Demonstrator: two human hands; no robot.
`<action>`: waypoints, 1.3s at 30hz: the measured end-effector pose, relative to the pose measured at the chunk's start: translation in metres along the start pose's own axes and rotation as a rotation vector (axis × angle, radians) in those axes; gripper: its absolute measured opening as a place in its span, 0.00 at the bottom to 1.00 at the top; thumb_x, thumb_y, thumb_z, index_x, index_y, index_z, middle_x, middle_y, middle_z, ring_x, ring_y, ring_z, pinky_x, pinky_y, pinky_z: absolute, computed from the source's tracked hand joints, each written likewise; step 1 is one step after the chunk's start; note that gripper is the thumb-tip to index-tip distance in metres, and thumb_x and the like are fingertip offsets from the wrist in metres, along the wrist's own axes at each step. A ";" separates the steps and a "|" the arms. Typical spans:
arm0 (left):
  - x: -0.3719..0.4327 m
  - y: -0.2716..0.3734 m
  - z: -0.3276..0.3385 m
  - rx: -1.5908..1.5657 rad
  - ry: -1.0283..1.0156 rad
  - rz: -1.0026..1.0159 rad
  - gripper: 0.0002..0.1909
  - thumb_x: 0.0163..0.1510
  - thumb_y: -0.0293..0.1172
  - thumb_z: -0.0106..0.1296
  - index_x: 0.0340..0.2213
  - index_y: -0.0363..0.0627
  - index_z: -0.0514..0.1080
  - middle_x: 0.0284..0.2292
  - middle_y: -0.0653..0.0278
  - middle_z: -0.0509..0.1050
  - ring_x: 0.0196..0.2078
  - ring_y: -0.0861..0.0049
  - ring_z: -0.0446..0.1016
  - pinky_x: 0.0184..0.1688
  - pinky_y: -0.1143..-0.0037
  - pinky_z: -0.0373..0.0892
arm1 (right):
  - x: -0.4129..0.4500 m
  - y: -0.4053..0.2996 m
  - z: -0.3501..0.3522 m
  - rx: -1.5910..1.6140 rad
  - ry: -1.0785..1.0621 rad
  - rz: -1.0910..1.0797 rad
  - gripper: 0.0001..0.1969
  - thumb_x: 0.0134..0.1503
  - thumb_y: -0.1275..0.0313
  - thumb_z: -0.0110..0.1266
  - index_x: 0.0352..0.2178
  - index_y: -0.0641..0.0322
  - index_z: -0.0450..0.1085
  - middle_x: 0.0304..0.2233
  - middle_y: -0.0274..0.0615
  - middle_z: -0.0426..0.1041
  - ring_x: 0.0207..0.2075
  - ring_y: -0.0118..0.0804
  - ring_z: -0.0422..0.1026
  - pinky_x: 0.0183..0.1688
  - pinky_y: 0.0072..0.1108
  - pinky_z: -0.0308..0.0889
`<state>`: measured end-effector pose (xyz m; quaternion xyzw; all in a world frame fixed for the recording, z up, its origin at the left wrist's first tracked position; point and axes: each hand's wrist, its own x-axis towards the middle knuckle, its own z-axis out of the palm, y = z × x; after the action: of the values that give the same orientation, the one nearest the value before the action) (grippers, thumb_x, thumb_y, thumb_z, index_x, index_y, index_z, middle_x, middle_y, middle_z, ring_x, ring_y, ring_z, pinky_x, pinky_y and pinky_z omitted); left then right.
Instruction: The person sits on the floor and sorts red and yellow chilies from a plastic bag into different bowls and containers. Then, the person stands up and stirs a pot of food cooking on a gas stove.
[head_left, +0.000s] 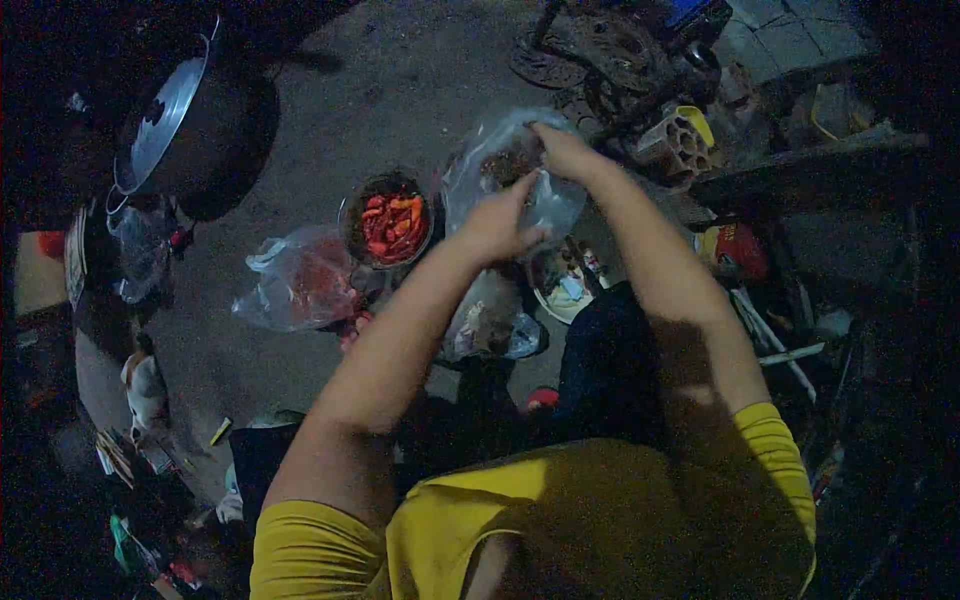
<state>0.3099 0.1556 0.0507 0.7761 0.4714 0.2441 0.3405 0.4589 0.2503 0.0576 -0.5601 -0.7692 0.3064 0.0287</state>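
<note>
A clear plastic bag (469, 176) with dark brown contents lies before me. My right hand (564, 154) grips its far right edge between the fingers. At the near side, my left hand (495, 223) is against the bag, thumb and forefinger apart; whether it pinches the plastic is hidden. Left of the bag stands a round bowl of red and orange chili peppers (394, 225). Beside that bowl lies another plastic bag (300, 281) with reddish contents. Below my left hand is a third bag (487, 319) with pale contents. A light-rimmed dish (559, 307) holds small pale pieces, partly behind my knee.
A large dark pot (232, 150) with a metal lid (172, 112) leaning on it stands at upper left. A white and brown cat (144, 386) is at left. Right are a hollow brick (679, 150), a wooden bench-like edge (810, 161) and sticks (780, 349). Lighting is dim.
</note>
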 end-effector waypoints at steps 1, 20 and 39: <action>-0.008 -0.005 0.011 0.031 -0.094 -0.132 0.29 0.36 0.38 0.51 0.42 0.43 0.57 0.35 0.51 0.66 0.37 0.59 0.66 0.41 0.71 0.60 | 0.002 -0.002 -0.003 -0.062 -0.039 -0.001 0.23 0.40 0.78 0.41 0.43 0.63 0.53 0.38 0.53 0.62 0.40 0.48 0.62 0.41 0.28 0.57; -0.022 -0.002 0.015 0.758 -0.707 -0.042 0.17 0.44 0.32 0.36 0.39 0.45 0.61 0.33 0.57 0.68 0.43 0.63 0.62 0.49 0.53 0.40 | -0.032 0.021 0.046 -0.372 -0.409 -0.077 0.14 0.39 0.77 0.42 0.31 0.54 0.67 0.34 0.45 0.66 0.38 0.43 0.63 0.40 0.28 0.58; -0.002 0.032 -0.061 0.891 -0.642 -0.141 0.10 0.37 0.32 0.47 0.25 0.45 0.71 0.28 0.60 0.71 0.32 0.69 0.69 0.37 0.67 0.61 | -0.074 0.002 -0.030 -0.419 0.076 -0.053 0.19 0.38 0.71 0.47 0.35 0.67 0.56 0.28 0.54 0.65 0.33 0.49 0.64 0.34 0.33 0.60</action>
<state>0.2840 0.1619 0.1145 0.8469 0.4527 -0.2513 0.1212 0.4998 0.1985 0.1032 -0.5447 -0.8287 0.1178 -0.0513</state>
